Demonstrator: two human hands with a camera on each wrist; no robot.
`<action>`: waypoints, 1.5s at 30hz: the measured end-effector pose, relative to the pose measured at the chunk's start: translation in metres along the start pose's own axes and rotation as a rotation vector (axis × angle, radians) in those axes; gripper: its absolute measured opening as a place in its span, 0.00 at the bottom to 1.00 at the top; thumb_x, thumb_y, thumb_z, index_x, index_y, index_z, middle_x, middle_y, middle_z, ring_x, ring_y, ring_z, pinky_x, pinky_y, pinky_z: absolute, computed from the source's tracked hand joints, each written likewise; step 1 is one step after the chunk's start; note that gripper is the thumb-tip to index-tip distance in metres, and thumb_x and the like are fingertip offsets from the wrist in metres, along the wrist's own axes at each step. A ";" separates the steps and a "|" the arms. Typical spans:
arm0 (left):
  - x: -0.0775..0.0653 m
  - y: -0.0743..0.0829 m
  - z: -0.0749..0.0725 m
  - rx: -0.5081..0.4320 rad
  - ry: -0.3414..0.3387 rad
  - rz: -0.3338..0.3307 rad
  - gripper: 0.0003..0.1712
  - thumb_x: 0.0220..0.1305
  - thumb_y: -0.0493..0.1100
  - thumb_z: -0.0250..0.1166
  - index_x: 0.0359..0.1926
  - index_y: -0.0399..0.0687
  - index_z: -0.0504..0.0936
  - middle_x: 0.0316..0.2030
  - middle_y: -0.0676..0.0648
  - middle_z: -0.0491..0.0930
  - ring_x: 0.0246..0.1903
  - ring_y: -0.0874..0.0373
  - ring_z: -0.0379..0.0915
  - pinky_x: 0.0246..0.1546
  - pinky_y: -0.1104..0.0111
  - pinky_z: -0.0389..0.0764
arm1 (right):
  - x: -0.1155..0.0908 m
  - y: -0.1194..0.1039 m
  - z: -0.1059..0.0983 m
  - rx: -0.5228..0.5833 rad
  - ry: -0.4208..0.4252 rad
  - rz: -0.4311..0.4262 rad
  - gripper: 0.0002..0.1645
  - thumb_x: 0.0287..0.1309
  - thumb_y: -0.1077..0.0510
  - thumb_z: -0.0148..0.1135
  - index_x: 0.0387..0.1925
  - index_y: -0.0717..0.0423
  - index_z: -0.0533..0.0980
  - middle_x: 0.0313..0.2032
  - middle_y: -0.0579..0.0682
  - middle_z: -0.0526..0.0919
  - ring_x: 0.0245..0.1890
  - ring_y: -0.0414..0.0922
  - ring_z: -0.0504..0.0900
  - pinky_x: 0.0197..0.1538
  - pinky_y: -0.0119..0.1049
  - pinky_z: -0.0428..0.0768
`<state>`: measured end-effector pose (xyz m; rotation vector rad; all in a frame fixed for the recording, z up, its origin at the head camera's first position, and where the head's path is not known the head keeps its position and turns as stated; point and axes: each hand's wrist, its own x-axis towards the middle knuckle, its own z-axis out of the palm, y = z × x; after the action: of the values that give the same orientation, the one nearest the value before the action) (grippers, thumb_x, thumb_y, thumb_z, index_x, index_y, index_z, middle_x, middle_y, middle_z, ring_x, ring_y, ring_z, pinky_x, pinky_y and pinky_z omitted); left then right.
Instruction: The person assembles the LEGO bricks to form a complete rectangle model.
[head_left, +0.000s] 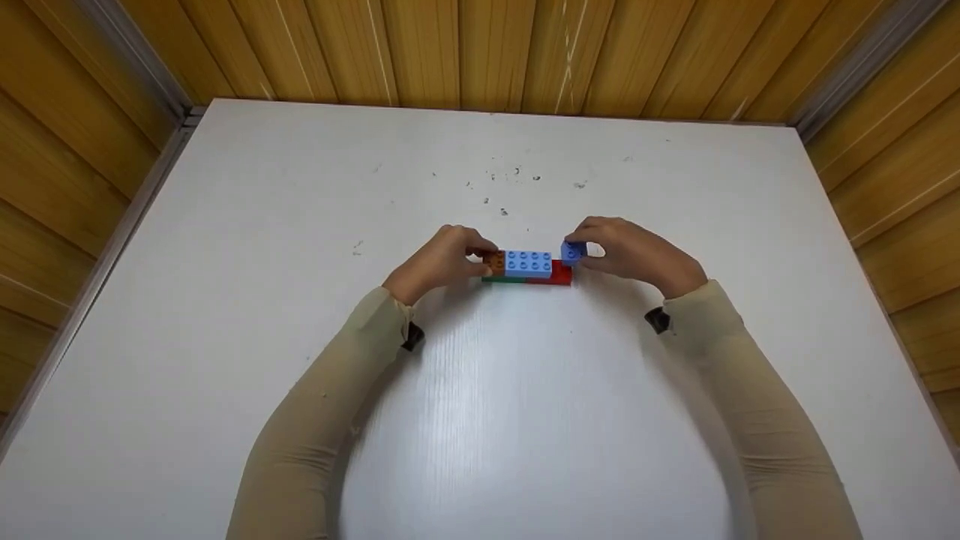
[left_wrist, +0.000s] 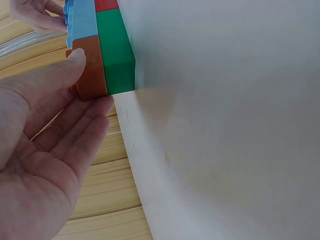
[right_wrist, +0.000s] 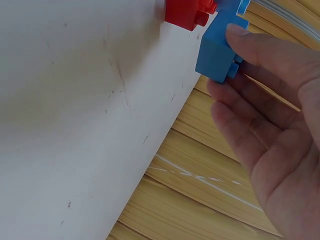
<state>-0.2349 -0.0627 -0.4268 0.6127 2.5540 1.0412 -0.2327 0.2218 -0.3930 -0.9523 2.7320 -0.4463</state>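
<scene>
A two-layer row of toy building bricks sits on the white table. Its lower layer is a green brick (left_wrist: 117, 52) beside a red brick (head_left: 562, 272). On top lie an orange-brown brick (left_wrist: 90, 67) and a long light-blue brick (head_left: 529, 263). My left hand (head_left: 450, 259) grips the orange-brown brick at the row's left end, thumb on its near side and fingers behind. In my right hand (head_left: 630, 251) a small blue brick (right_wrist: 220, 47) is pinched between thumb and fingers. It is held by the row's right end, where studs of the red brick are bare.
The white table (head_left: 525, 420) extends all round the bricks, with dark scuff marks (head_left: 517, 176) beyond them. Yellow wood-look panels (head_left: 420, 52) stand along the back and both sides.
</scene>
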 end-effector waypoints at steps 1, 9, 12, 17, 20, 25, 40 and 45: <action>0.000 0.000 0.000 -0.001 0.000 -0.002 0.21 0.56 0.36 0.70 0.53 0.42 0.82 0.48 0.45 0.84 0.47 0.57 0.79 0.53 0.65 0.78 | 0.000 -0.001 0.000 -0.001 0.001 -0.008 0.25 0.52 0.65 0.69 0.54 0.60 0.78 0.49 0.56 0.82 0.49 0.50 0.81 0.55 0.45 0.79; 0.001 -0.002 0.000 -0.007 -0.012 0.026 0.21 0.57 0.35 0.69 0.53 0.40 0.82 0.48 0.44 0.84 0.47 0.56 0.80 0.53 0.66 0.78 | 0.000 -0.007 0.002 -0.007 0.009 -0.056 0.23 0.52 0.65 0.69 0.52 0.62 0.79 0.47 0.56 0.82 0.47 0.50 0.81 0.53 0.44 0.80; 0.001 -0.003 0.001 -0.009 -0.015 0.041 0.21 0.57 0.34 0.69 0.53 0.39 0.82 0.48 0.43 0.83 0.48 0.55 0.80 0.53 0.66 0.78 | 0.000 -0.009 0.003 -0.007 0.003 -0.060 0.23 0.53 0.65 0.69 0.53 0.62 0.79 0.47 0.56 0.82 0.47 0.50 0.81 0.54 0.45 0.80; 0.001 -0.003 0.001 -0.013 -0.013 0.048 0.21 0.57 0.34 0.69 0.53 0.38 0.82 0.48 0.43 0.83 0.48 0.55 0.80 0.52 0.66 0.78 | 0.002 -0.011 0.003 -0.003 -0.009 -0.050 0.23 0.53 0.64 0.69 0.53 0.61 0.79 0.48 0.56 0.82 0.48 0.50 0.81 0.55 0.45 0.79; 0.001 -0.003 0.001 -0.014 -0.011 0.046 0.21 0.57 0.34 0.69 0.53 0.39 0.82 0.48 0.43 0.83 0.48 0.55 0.80 0.52 0.66 0.78 | 0.002 -0.012 0.003 -0.005 -0.011 -0.047 0.23 0.53 0.64 0.69 0.53 0.61 0.79 0.48 0.56 0.82 0.48 0.50 0.80 0.55 0.45 0.79; 0.001 -0.003 0.000 -0.006 -0.010 0.040 0.21 0.57 0.35 0.69 0.53 0.39 0.82 0.49 0.43 0.83 0.48 0.55 0.80 0.53 0.66 0.78 | 0.003 -0.014 0.003 -0.011 -0.018 -0.045 0.24 0.53 0.64 0.69 0.54 0.61 0.79 0.48 0.56 0.82 0.48 0.50 0.80 0.55 0.45 0.79; 0.000 -0.003 0.000 0.003 -0.008 0.052 0.21 0.57 0.35 0.69 0.53 0.39 0.82 0.48 0.43 0.84 0.48 0.55 0.80 0.53 0.65 0.78 | 0.003 -0.013 0.008 -0.016 0.023 -0.106 0.21 0.52 0.65 0.70 0.50 0.63 0.80 0.45 0.55 0.83 0.45 0.49 0.81 0.52 0.44 0.80; 0.000 -0.003 -0.001 0.005 -0.005 0.065 0.20 0.57 0.35 0.69 0.52 0.39 0.82 0.48 0.43 0.84 0.47 0.55 0.80 0.52 0.65 0.78 | 0.004 -0.011 0.010 -0.024 0.041 -0.130 0.21 0.50 0.65 0.70 0.49 0.63 0.81 0.44 0.55 0.84 0.44 0.49 0.81 0.51 0.43 0.81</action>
<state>-0.2367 -0.0652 -0.4285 0.7028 2.5483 1.0534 -0.2264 0.2089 -0.3986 -1.1445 2.7277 -0.4605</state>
